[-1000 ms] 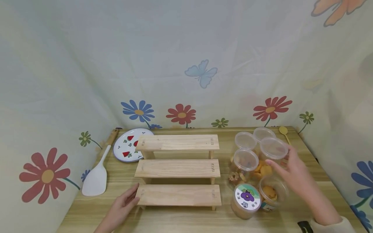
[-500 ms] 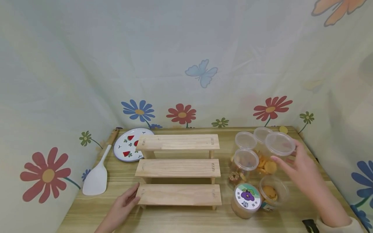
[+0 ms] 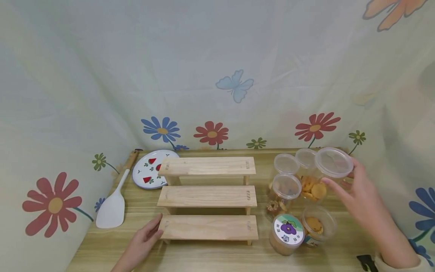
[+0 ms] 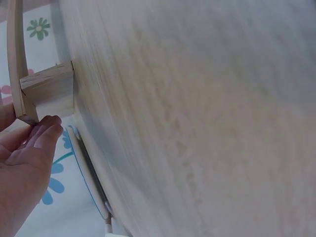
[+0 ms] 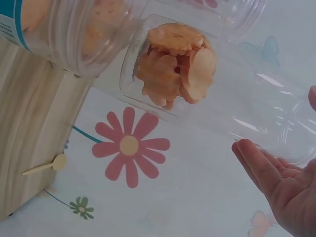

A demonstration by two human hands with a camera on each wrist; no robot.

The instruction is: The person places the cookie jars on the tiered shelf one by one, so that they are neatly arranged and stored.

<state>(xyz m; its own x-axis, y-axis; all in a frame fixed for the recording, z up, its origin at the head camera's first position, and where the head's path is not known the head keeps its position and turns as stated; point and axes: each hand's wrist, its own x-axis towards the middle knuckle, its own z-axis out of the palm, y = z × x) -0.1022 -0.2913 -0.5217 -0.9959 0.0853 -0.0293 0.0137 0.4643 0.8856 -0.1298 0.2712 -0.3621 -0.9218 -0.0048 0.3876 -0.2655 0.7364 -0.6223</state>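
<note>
My right hand (image 3: 361,198) holds a clear lidded plastic jar (image 3: 334,162) near its top. In the right wrist view, scalloped cookies (image 5: 175,64) lie at the jar's bottom, and its base hangs above the table level. With thumb on one side and fingers on the other, my left hand (image 3: 141,241) grips the left end of the lowest board (image 3: 209,227) of a three-step wooden rack. The left wrist view shows that hand (image 4: 27,163) at the board's corner beside its leg (image 4: 52,89).
Left of my right hand stand several other clear jars of snacks (image 3: 287,185). Nearer are a jar with a flower-printed lid (image 3: 288,229) and another jar of cookies (image 3: 317,224). A white spatula (image 3: 112,209) and a watermelon-patterned plate (image 3: 149,173) lie to the left.
My right hand has moved right and back, raising the jar out from among the others. My left hand has stayed on the rack.
</note>
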